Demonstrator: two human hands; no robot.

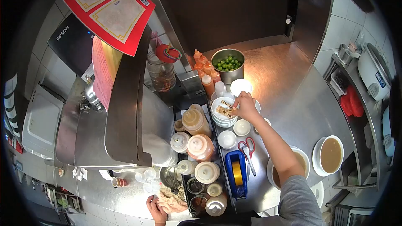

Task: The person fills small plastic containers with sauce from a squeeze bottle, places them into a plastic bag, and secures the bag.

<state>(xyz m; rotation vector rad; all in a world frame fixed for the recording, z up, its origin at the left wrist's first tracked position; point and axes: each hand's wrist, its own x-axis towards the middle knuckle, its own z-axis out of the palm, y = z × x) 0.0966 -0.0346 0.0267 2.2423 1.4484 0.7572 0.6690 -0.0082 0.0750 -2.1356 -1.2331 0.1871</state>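
Note:
My right hand [246,105] reaches over a stack of small white plates [225,121]. Its fingers pinch a flat tan piece with dark wavy lines [226,111], whose kind I cannot make out, over the top plate. Close by stand small white bowls [241,128] and a round white dish [241,87]. My left hand [156,211] lies at the counter's near edge, fingers apart and holding nothing, beside a crumpled beige cloth [173,202].
A black tray of squeeze bottles [199,147] runs along the middle. Near it are a blue tape dispenser [237,174] and red-handled scissors [250,145]. Bowls of brown soup [331,155] stand right. Behind are orange sauce bottles [207,84] and a metal pot of green limes [228,76].

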